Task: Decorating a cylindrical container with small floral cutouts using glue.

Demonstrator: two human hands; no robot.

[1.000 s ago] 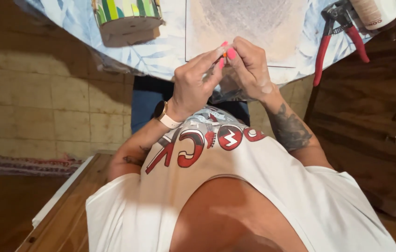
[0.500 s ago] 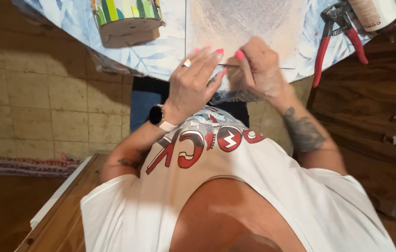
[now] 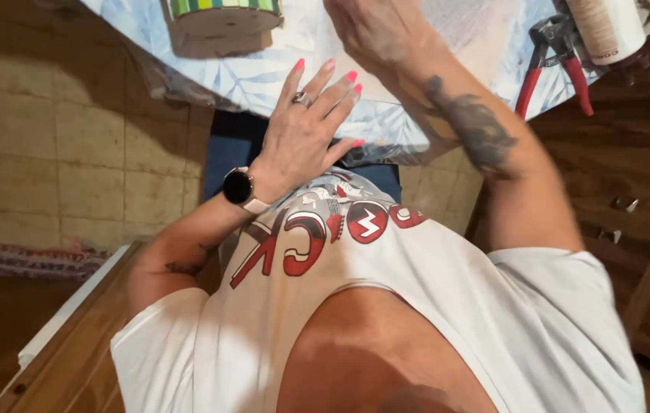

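Observation:
My left hand (image 3: 306, 130), with pink nails, a ring and a wrist watch, lies flat with fingers spread on the edge of the table, on a blue leaf-patterned cloth (image 3: 256, 76). It holds nothing. My right hand (image 3: 374, 30), on a tattooed forearm, reaches further onto a pale sheet (image 3: 462, 30) lying on the cloth. Its fingers are blurred and partly cut off by the top edge, so whether it holds anything is unclear.
A green striped container (image 3: 221, 11) stands at the table's left. Red-handled pliers (image 3: 558, 65) and a white cylinder (image 3: 608, 27) lie at the right. Wooden furniture (image 3: 631, 176) is on the right, a tiled floor on the left.
Both hands were pinched together near my chest. They have parted: the left one opened flat on the table edge, the right one moved up onto the pale sheet.

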